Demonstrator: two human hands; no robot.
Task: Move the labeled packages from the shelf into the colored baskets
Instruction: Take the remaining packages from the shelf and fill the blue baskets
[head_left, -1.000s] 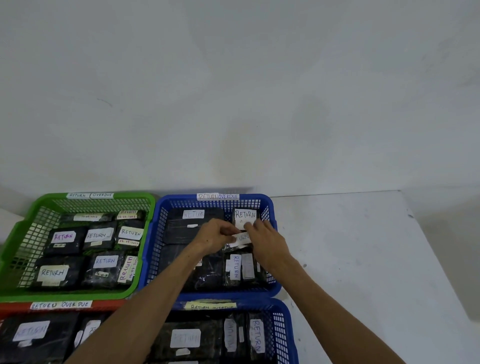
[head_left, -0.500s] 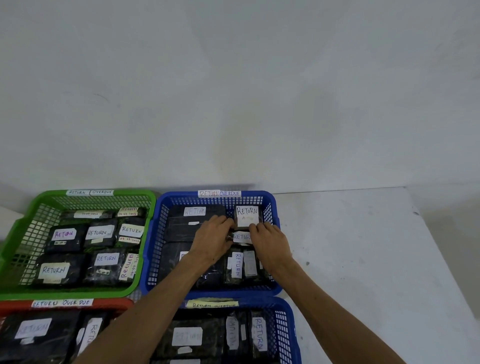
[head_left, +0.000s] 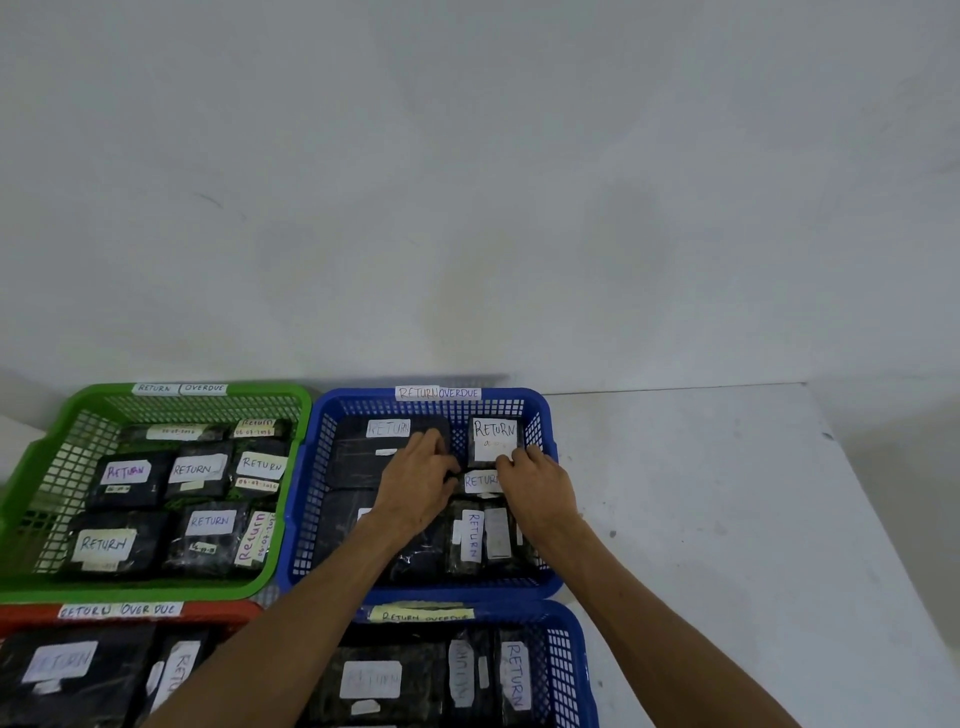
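Here both hands' fingers (head_left: 519, 460) curl, pinching one small black package (head_left: 480, 480) in the blue basket (head_left: 311, 499).

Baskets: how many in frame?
4. Green basket far left; blue basket far middle, with the left hand and right hand in it; red basket near left, cropped; second blue basket near middle, cropped.

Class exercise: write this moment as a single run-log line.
stage: placing | left hand: in far blue basket, on packages | right hand: at small package, grip unclear | green basket: full
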